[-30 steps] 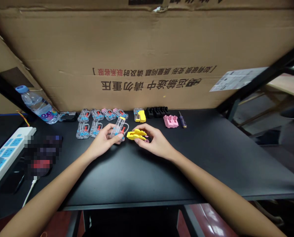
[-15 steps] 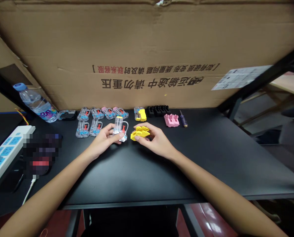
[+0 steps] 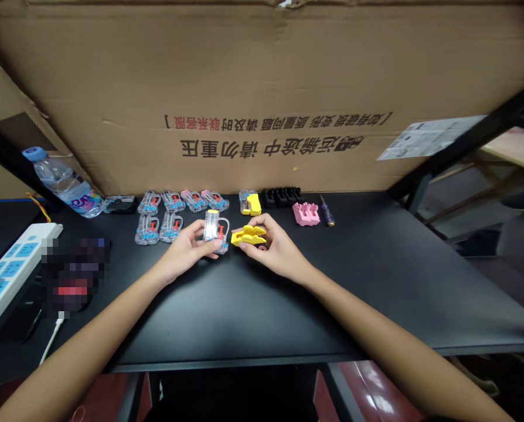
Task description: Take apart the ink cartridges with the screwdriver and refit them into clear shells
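Note:
My left hand (image 3: 189, 246) is closed around a clear plastic toy water gun (image 3: 211, 225) with a red trigger and a yellow piece at its top end. Its looped handle side faces right. In my right hand (image 3: 281, 249) a yellow plastic shell (image 3: 248, 235) is pinched between thumb and fingers, its forked end towards the right. The shell and the clear toy are close together but apart. A small pink round piece (image 3: 262, 248) shows by the right fingers; whether it is held, I cannot tell.
Several similar clear toys (image 3: 147, 228) lie back left. Behind my hands are a clear-and-yellow toy (image 3: 250, 203), black parts (image 3: 283, 197), pink parts (image 3: 306, 214) and a screwdriver (image 3: 327, 212). A bottle (image 3: 68, 184), power strip (image 3: 18, 266) and cardboard wall (image 3: 262, 70) border the black table (image 3: 244, 316).
The clear toy has tilted slightly in my left hand, so its face catches more light. My right hand has turned the yellow shell a little. Both grips stay the same.

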### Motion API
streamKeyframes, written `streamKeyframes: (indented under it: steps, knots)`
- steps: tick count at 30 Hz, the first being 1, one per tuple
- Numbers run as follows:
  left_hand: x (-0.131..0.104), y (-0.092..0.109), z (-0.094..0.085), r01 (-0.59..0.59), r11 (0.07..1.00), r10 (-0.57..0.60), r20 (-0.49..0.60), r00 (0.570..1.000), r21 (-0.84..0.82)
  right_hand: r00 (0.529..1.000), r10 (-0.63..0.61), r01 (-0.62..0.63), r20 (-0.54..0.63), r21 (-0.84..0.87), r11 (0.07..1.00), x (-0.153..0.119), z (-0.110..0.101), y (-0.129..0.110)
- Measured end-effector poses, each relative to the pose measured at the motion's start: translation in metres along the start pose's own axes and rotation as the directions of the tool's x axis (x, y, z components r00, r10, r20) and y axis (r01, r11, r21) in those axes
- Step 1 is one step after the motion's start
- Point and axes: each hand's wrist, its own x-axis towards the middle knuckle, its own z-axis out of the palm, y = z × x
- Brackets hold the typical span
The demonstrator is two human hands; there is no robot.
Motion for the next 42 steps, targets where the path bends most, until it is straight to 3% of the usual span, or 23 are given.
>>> streamKeyframes:
  steps: [5, 9, 14, 18, 31, 37, 40, 42]
  knots:
    - [-0.002, 0.004, 0.001, 0.013, 1.000, -0.013, -0.007, 1.000, 0.001, 0.999, -0.034, 0.031, -0.021, -0.108, 0.994, 0.001, -0.002, 0.003]
    - [-0.005, 0.008, 0.001, 0.068, 0.997, -0.067, 0.019, 0.998, -0.046, 0.984, -0.179, 0.166, -0.012, -0.311, 0.936, 0.002, -0.007, 0.009]
    - [-0.005, 0.010, 0.001, 0.119, 0.984, -0.113, 0.052, 0.992, -0.130, 0.905, -0.420, 0.404, 0.070, -0.453, 0.795, 0.001, -0.011, 0.013]
    - [-0.005, 0.009, -0.001, 0.140, 0.980, -0.132, 0.063, 0.989, -0.140, 0.838, -0.536, 0.510, 0.105, -0.504, 0.697, 0.000, -0.012, 0.011]
    - [-0.006, 0.004, -0.001, 0.225, 0.968, -0.207, 0.155, 0.966, -0.112, 0.761, -0.595, 0.584, 0.259, -0.672, 0.455, -0.004, -0.011, 0.003]
    - [-0.006, 0.005, -0.001, 0.221, 0.966, -0.199, 0.161, 0.967, -0.131, 0.775, -0.576, 0.578, 0.260, -0.659, 0.480, -0.005, -0.008, 0.003]
    - [-0.006, 0.004, 0.000, 0.167, 0.979, -0.152, 0.127, 0.980, -0.119, 0.819, -0.553, 0.511, 0.153, -0.633, 0.581, -0.004, -0.004, 0.004]
    - [-0.005, 0.003, 0.001, 0.119, 0.988, -0.111, 0.082, 0.990, -0.100, 0.864, -0.503, 0.423, 0.018, -0.565, 0.708, -0.003, -0.001, 0.006]
